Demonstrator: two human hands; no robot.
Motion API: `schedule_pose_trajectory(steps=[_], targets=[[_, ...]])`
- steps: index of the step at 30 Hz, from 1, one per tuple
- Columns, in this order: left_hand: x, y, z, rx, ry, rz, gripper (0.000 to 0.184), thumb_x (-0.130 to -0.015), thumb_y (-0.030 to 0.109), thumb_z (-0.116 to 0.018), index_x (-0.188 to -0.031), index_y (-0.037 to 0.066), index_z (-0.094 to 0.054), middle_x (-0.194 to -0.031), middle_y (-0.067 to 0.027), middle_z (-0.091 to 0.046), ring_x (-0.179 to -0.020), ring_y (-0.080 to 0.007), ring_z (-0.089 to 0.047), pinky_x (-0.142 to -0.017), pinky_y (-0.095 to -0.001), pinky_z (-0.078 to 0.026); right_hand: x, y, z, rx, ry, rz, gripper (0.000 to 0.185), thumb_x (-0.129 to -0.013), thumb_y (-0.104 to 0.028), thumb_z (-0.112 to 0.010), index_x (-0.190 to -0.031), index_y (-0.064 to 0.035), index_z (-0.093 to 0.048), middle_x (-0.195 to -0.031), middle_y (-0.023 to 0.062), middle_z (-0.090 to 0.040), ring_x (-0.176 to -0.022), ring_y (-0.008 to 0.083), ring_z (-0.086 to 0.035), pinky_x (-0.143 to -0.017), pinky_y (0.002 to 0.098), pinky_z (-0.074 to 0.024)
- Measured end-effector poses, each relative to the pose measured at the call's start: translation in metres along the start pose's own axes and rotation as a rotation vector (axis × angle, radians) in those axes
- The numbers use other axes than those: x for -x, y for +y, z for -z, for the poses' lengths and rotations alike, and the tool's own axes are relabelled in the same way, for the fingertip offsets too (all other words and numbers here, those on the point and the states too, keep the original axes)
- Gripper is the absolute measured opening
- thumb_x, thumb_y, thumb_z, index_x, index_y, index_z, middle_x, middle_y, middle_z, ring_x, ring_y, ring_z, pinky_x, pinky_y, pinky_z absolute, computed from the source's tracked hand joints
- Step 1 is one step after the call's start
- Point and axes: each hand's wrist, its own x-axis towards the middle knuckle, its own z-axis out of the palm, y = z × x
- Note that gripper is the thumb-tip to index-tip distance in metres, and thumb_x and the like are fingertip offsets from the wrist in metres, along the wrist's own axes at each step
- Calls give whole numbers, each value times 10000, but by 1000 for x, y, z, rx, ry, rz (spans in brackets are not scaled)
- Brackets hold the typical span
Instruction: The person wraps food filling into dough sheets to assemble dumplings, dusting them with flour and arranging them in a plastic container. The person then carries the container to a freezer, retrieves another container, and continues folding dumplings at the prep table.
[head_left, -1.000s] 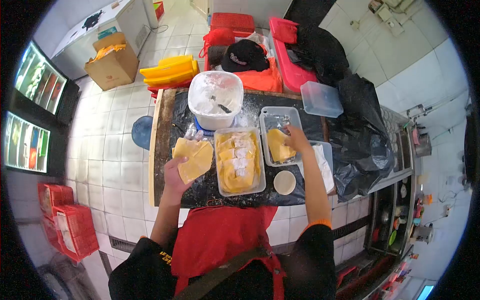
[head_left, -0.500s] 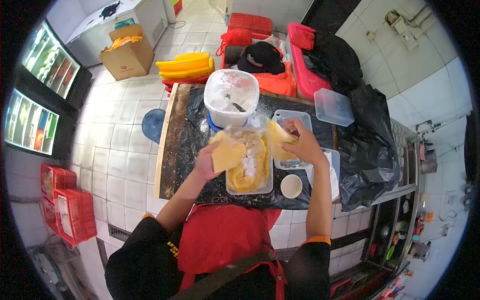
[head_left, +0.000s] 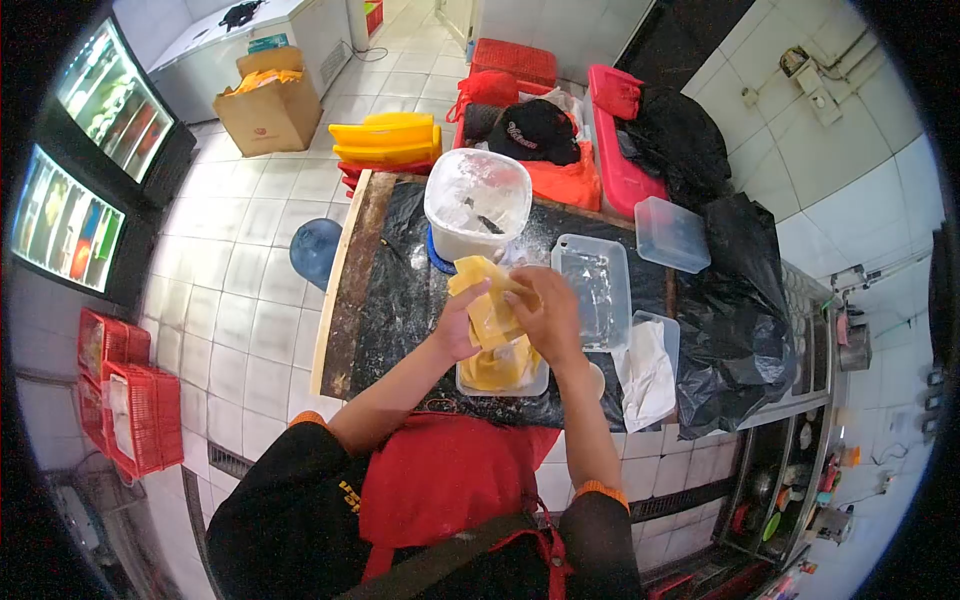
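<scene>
Currently, both hands, left and right, grip yellow sheets above the filled container, partly blocking it; white tub behind, emptied-looking tray rightward.

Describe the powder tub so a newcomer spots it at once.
Find the table partly covered in black plastic. At its far side stands a white tub holding white powder and a dark utensil. It is opaque, unlike the clear containers nearby, with something blue at its base.
</scene>
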Motion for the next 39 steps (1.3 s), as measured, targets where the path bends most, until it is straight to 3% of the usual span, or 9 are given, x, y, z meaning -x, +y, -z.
schedule_pose_trajectory(steps=[2, 9, 12, 15, 19, 25, 31, 33, 39], targets=[[1, -1, -3, 6, 22, 3, 435, -970, 338, -540, -1331, 102, -486, -1283, -128, -580, -1172, -309, -583, -1015, -530, -455, 0, -16, 3, -303, 8, -365, 330, -795, -153, -712, -1100, -56, -633, -1058, 133, -653, -1005, 331, -596, -922, 448, -457], [1, -5, -14, 69, 0, 23, 399, -965, 343, -578, -1277, 99, -530, -1184, -100, -626, -1086, -256, -630, -941, -462, -523, 12, -10, 3, 62, 89, -47, 220, -790, -62, -732, -983, -32, -629, -949, 114, -664, -883, 260, -648, -784, 363, -515], [-2, -16, -4, -434, 129, -107, 405, -934, 299, -642, -1273, 103, -538, -1176, -74, -630, -1084, -248, -627, -934, -429, -528, 22, -14, -1, -228, 152, -326, 203, -788, -37, -728, -962, -28, -625, -961, 104, -656, -884, 243, -649, -778, 342, -522], [8, -14, -39, -501, 345, -122, 362, -906, 193, -682, -1230, 84, -562, -1119, -62, -649, -1011, -224, -655, -861, -398, -567, 40, -8, -2, -300, 177, -467, 251, -795, -72, -728, -1020, -40, -620, -1034, 125, -629, -891, 297, -642, -770, 356, -533], [11, 3, -18, -417, 400, -108, 328, -893, 140, -684, -1193, 67, -572, -1063, -76, -666, -939, -233, -681, -773, -407, -603, 99, 15, 14, 65, 231, -437, 290, -798, -80, -730, -1063, -45, -618, -1183, 146, -607, -1112, 315, -579, -954, 406, -470], [19, 20, -13, -495, 458, -137, 366, -845, 41, -713, -1181, 61, -569, -1067, -82, -666, -965, -243, -678, -813, -441, -603, 211, 32, 4, 553, -10, -884, 403, -919, -381, -616, -1228, -122, -632, -1506, 198, -332, -1391, 459, -259, -1109, 585, -239], [18, 10, -20, -697, 434, -161, 353, -834, 7, -720, -1159, 50, -590, -1070, -70, -672, -953, -213, -676, -814, -379, -589, 185, 15, 17, 433, -81, -889, 408, -964, -430, -525, -1222, -144, -660, -1584, 189, -209, -1429, 483, -177, -1132, 591, -171], [20, 6, -27, -703, 388, -153, 353, -832, 7, -723, -1159, 48, -595, -1072, -69, -674, -953, -207, -675, -814, -368, -584, 147, 4, 30, 20, 67, -650, 404, -968, -417, -527, -1231, -138, -653, -1585, 193, -210, -1440, 464, -179, -1154, 541, -163], [26, -4, -32, -712, 337, -141, 376, -829, 0, -720, -1182, 36, -596, -1088, -71, -675, -950, -200, -674, -815, -363, -581, 69, -28, 24, -118, 104, -299, 400, -976, -388, -509, -1222, -108, -654, -1574, 222, -230, -1457, 409, -195, -1172, 492, -143]])
